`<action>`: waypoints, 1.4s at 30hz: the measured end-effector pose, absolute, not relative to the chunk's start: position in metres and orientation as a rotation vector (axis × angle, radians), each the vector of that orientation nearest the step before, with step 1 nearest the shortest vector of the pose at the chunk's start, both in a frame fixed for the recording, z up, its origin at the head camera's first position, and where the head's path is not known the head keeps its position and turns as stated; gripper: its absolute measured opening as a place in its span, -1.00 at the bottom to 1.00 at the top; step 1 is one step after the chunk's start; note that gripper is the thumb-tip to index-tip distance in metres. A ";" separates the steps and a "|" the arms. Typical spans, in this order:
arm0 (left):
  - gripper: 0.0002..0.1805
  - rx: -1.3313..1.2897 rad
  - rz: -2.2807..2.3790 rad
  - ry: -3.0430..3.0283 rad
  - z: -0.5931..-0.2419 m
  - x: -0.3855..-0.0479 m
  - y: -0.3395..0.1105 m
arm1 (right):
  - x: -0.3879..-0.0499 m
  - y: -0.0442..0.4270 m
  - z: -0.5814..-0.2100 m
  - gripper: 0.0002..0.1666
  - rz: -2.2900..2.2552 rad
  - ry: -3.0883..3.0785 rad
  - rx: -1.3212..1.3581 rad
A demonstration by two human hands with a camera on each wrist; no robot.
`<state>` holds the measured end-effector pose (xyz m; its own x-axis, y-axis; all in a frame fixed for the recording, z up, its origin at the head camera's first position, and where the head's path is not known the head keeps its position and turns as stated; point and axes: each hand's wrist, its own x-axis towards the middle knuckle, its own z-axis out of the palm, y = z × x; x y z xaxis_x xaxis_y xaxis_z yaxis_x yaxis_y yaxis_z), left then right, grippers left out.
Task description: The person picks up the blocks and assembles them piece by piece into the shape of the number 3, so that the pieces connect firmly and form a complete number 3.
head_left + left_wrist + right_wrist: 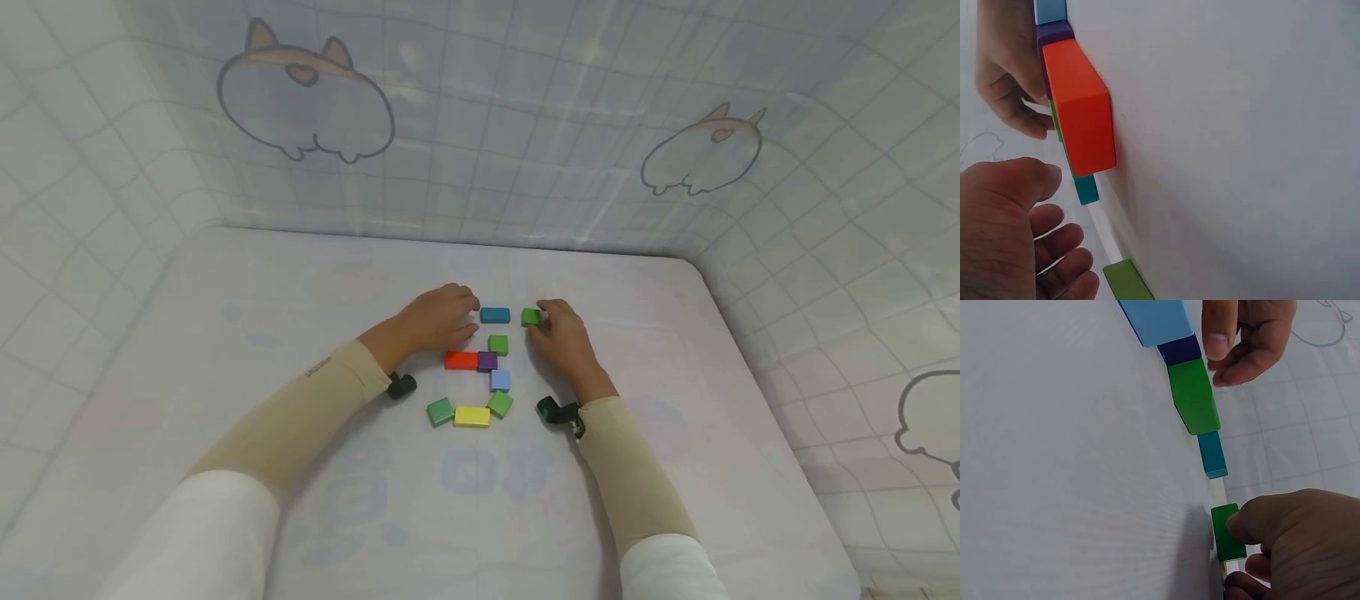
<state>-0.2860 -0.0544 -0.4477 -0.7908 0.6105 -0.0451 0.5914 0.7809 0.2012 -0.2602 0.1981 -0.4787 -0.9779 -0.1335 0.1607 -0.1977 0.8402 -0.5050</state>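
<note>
My right hand (564, 337) pinches a small green block (530, 317) at the far right of the arrangement; its thumb lies against the block in the right wrist view. To the left, my left hand (438, 318) has its fingers loosely bent and thumb apart, holding nothing. Just beyond its fingertips lies a teal-blue block (495, 315). Another green block (1127, 280) sits by the left fingers in the left wrist view, hidden in the head view. Below are a green block (498, 344), a red block (461, 360) and a purple block (487, 361) touching the red one.
Nearer the body, a light-blue block (499, 381), a green block (501, 404), a yellow block (472, 417) and a darker green block (440, 412) continue a curve. The pale table (375, 517) meets tiled-pattern curtains (480, 192) at its back and sides.
</note>
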 end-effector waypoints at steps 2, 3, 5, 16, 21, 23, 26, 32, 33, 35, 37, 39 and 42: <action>-0.53 0.963 0.254 2.859 -0.447 -0.288 -0.052 | -0.261 0.199 -0.479 -0.41 0.815 -2.899 0.273; -0.54 0.960 0.248 2.857 -0.447 -0.290 -0.050 | -0.261 0.199 -0.479 -0.41 0.813 -2.900 0.276; -0.54 0.955 0.238 2.856 -0.447 -0.292 -0.049 | -0.262 0.199 -0.479 -0.43 0.816 -2.899 0.285; -0.57 1.002 0.240 2.820 -0.448 -0.298 -0.045 | -0.264 0.194 -0.483 -0.48 0.882 -2.860 0.239; -0.59 1.016 0.233 2.822 -0.451 -0.300 -0.045 | -0.264 0.192 -0.487 -0.52 0.863 -2.837 0.253; -0.60 1.020 0.248 2.818 -0.451 -0.301 -0.045 | -0.264 0.191 -0.487 -0.54 0.849 -2.820 0.256; -0.61 1.032 0.242 2.818 -0.452 -0.302 -0.042 | -0.263 0.191 -0.486 -0.56 0.839 -2.814 0.255; -0.64 1.061 0.220 2.823 -0.454 -0.306 -0.038 | -0.263 0.192 -0.484 -0.57 0.855 -2.839 0.280; -0.64 1.068 0.220 2.824 -0.454 -0.306 -0.037 | -0.263 0.192 -0.484 -0.57 0.861 -2.838 0.287; -0.65 1.074 0.217 2.824 -0.455 -0.306 -0.036 | -0.263 0.192 -0.485 -0.57 0.873 -2.837 0.296; -0.65 1.069 0.216 2.827 -0.455 -0.306 -0.036 | -0.263 0.193 -0.485 -0.56 0.900 -2.827 0.300; -0.65 1.056 0.219 2.825 -0.455 -0.306 -0.036 | -0.263 0.194 -0.486 -0.57 0.934 -2.815 0.298; -0.64 1.030 0.231 2.820 -0.455 -0.305 -0.036 | -0.263 0.196 -0.489 -0.58 0.974 -2.803 0.296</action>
